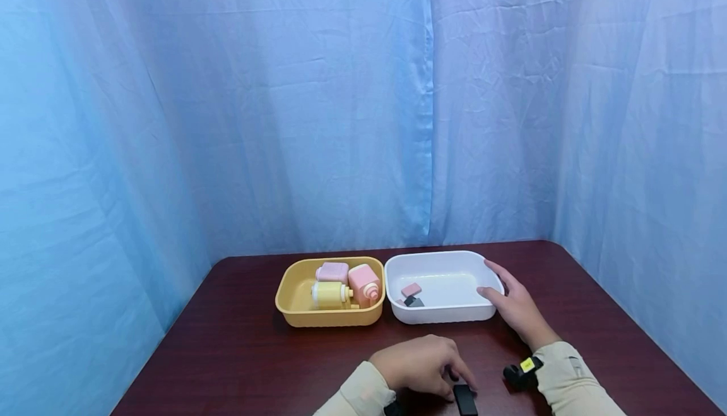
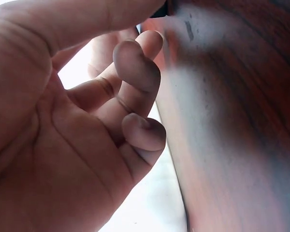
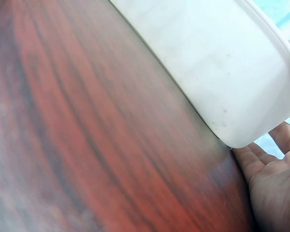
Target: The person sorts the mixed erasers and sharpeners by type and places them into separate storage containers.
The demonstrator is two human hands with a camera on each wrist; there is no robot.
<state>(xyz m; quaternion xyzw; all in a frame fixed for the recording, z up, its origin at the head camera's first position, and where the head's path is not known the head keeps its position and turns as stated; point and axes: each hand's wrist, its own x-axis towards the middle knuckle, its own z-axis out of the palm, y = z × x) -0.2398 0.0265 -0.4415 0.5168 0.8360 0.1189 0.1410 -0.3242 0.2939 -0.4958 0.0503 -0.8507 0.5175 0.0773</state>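
Observation:
My left hand is at the near edge of the table and pinches a small black rectangular block between thumb and index finger. In the left wrist view the other fingers curl loosely, and only a dark corner of the block shows at the top. My right hand grips the right end of a white plastic bin, thumb over the rim and fingers along the outside. Inside that bin, toward its left end, lie a pink block and several small dark, grey and pink pieces.
Left of the white bin stands a yellow bin, close against it. It holds a yellow bottle, a pink bottle and a lilac one. Blue curtains hang round the dark red wooden table.

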